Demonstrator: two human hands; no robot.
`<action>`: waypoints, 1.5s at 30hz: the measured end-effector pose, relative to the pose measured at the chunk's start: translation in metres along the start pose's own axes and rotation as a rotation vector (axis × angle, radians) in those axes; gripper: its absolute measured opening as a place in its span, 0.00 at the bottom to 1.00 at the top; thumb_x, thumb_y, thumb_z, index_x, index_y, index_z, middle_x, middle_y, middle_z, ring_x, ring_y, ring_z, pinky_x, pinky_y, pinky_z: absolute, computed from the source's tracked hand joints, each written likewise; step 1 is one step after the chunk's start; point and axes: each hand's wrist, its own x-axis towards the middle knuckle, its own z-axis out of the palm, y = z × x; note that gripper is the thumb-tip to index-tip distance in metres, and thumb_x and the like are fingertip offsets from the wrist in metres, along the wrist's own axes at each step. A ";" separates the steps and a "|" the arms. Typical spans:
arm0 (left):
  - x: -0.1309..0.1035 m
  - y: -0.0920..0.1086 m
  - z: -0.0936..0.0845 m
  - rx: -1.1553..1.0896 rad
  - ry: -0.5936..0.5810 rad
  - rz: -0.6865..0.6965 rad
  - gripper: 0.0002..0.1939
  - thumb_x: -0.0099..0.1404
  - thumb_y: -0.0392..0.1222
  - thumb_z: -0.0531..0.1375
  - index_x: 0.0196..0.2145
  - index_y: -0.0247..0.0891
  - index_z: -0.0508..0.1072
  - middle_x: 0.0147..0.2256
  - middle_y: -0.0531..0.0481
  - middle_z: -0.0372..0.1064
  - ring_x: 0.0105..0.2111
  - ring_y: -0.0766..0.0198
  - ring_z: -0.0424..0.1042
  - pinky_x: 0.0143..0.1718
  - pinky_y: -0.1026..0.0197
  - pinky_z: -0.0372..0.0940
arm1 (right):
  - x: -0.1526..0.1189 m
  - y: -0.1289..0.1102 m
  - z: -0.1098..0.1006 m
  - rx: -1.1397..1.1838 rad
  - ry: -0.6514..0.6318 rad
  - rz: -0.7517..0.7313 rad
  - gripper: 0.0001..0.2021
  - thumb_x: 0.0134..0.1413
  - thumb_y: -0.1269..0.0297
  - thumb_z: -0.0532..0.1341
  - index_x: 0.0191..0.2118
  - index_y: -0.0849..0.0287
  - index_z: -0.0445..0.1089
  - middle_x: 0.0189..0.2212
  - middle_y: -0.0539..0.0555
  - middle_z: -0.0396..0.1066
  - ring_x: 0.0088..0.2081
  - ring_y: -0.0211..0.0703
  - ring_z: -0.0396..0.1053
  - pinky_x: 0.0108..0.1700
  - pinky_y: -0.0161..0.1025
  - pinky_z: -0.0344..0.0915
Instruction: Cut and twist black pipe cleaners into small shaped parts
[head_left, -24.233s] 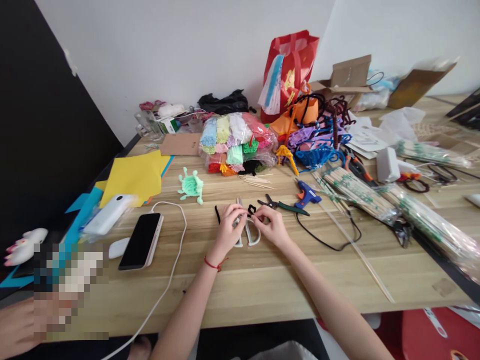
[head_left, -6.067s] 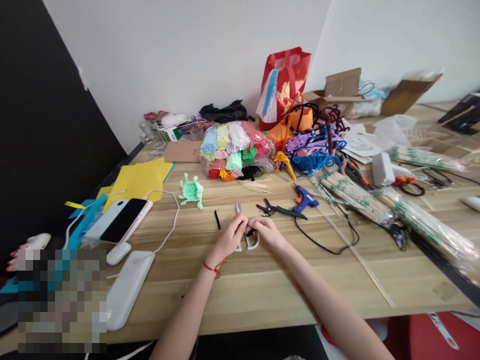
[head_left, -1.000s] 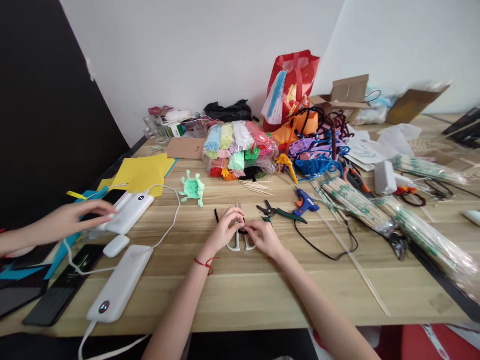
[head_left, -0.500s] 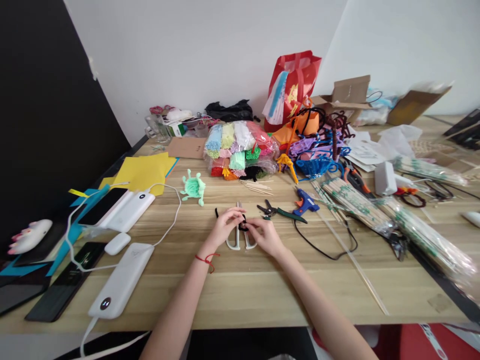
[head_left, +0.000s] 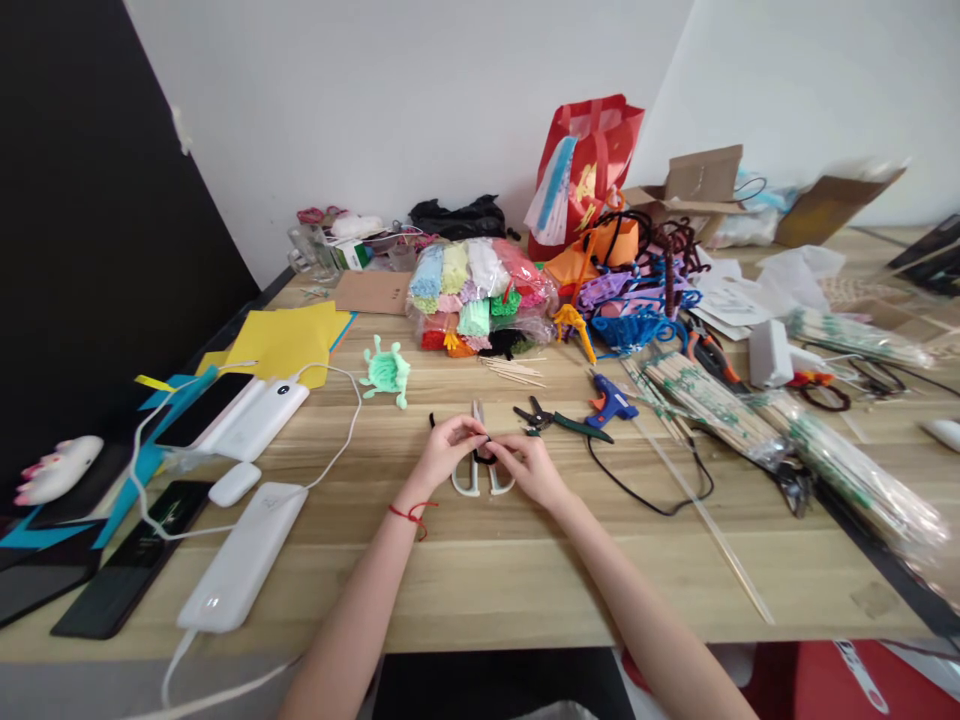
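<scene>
Between my two hands is a short black pipe cleaner (head_left: 484, 458), bent into a small curve and partly hidden by the fingers. My left hand (head_left: 448, 452) pinches it from the left, thumb and fingertips together. From the right, my right hand (head_left: 534, 468) pinches it too, its fingertips almost touching those of the left. Under the hands lie white-handled scissors (head_left: 466, 490), blades pointing away from me. A black tip (head_left: 432, 420) shows behind the left hand. Farther left stands a mint-green pipe-cleaner figure (head_left: 387, 371) with knobbed limbs.
Green-handled pliers (head_left: 577, 428) and a blue glue gun (head_left: 611, 400) lie right of my hands. Wooden sticks (head_left: 514, 372) and bagged pipe cleaners (head_left: 472, 290) are beyond. Bagged sticks (head_left: 847, 470) cover the right. Power banks (head_left: 244, 560) and cables lie left.
My fingertips have shifted slightly around the black pipe cleaner, and the hands are a little closer together. The camera view has tilted slightly; other things lie as before.
</scene>
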 end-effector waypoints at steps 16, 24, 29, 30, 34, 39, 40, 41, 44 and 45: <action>-0.003 -0.001 0.002 0.123 0.071 0.090 0.11 0.53 0.44 0.65 0.32 0.35 0.72 0.31 0.49 0.72 0.33 0.64 0.71 0.39 0.60 0.67 | 0.000 0.001 0.000 0.104 0.057 0.003 0.16 0.57 0.55 0.55 0.31 0.60 0.75 0.29 0.56 0.76 0.33 0.45 0.72 0.36 0.38 0.67; -0.003 0.005 0.003 0.076 0.122 0.021 0.11 0.55 0.44 0.63 0.34 0.34 0.74 0.32 0.48 0.74 0.31 0.63 0.73 0.38 0.60 0.69 | 0.007 0.007 0.000 0.367 0.028 0.160 0.23 0.57 0.47 0.52 0.29 0.61 0.74 0.29 0.56 0.75 0.34 0.44 0.72 0.41 0.40 0.67; -0.001 0.004 0.001 0.120 0.117 0.023 0.12 0.55 0.45 0.63 0.34 0.34 0.74 0.33 0.47 0.74 0.32 0.63 0.73 0.37 0.60 0.69 | 0.008 0.011 -0.001 0.483 0.003 0.207 0.18 0.48 0.48 0.61 0.33 0.60 0.72 0.30 0.55 0.75 0.34 0.43 0.73 0.40 0.40 0.68; -0.001 0.003 0.001 0.129 0.101 0.022 0.12 0.55 0.45 0.63 0.34 0.34 0.74 0.33 0.47 0.74 0.32 0.63 0.73 0.37 0.60 0.69 | 0.008 0.012 0.000 0.502 -0.001 0.203 0.17 0.45 0.49 0.63 0.33 0.60 0.72 0.30 0.54 0.75 0.34 0.43 0.73 0.41 0.41 0.68; -0.003 0.003 0.003 0.140 0.077 0.027 0.12 0.57 0.44 0.62 0.37 0.35 0.73 0.36 0.46 0.73 0.36 0.62 0.73 0.39 0.60 0.69 | 0.009 0.015 0.003 0.501 0.082 0.234 0.16 0.40 0.52 0.67 0.30 0.60 0.72 0.28 0.53 0.74 0.31 0.41 0.71 0.38 0.39 0.68; -0.007 0.003 0.010 0.071 -0.034 0.017 0.26 0.53 0.41 0.65 0.48 0.38 0.63 0.42 0.45 0.68 0.39 0.63 0.71 0.41 0.60 0.68 | 0.010 0.012 0.001 0.519 0.235 0.286 0.14 0.39 0.54 0.67 0.29 0.60 0.72 0.26 0.52 0.73 0.27 0.38 0.68 0.33 0.36 0.65; -0.007 0.002 0.012 0.066 -0.051 0.013 0.26 0.53 0.40 0.65 0.49 0.38 0.62 0.42 0.45 0.68 0.39 0.63 0.71 0.41 0.60 0.68 | 0.010 0.011 0.000 0.526 0.248 0.294 0.13 0.40 0.55 0.67 0.29 0.60 0.72 0.26 0.51 0.73 0.27 0.38 0.68 0.32 0.36 0.65; -0.008 0.001 0.014 0.062 -0.052 0.009 0.26 0.53 0.40 0.65 0.48 0.38 0.62 0.42 0.45 0.68 0.40 0.63 0.71 0.42 0.60 0.68 | 0.009 0.010 -0.001 0.532 0.259 0.304 0.13 0.40 0.55 0.67 0.28 0.60 0.72 0.25 0.51 0.72 0.26 0.37 0.67 0.32 0.35 0.64; -0.006 0.001 0.017 0.042 0.000 0.000 0.20 0.56 0.41 0.63 0.45 0.37 0.64 0.41 0.45 0.70 0.42 0.61 0.71 0.45 0.58 0.67 | 0.009 0.006 -0.002 0.576 0.282 0.354 0.11 0.39 0.57 0.67 0.27 0.60 0.72 0.23 0.50 0.70 0.23 0.35 0.63 0.29 0.35 0.62; -0.006 0.001 0.017 0.030 0.013 -0.007 0.18 0.57 0.42 0.62 0.44 0.36 0.65 0.41 0.45 0.70 0.42 0.61 0.71 0.46 0.58 0.66 | 0.008 0.005 -0.002 0.605 0.288 0.374 0.11 0.38 0.58 0.67 0.27 0.60 0.72 0.22 0.49 0.70 0.23 0.35 0.62 0.29 0.34 0.61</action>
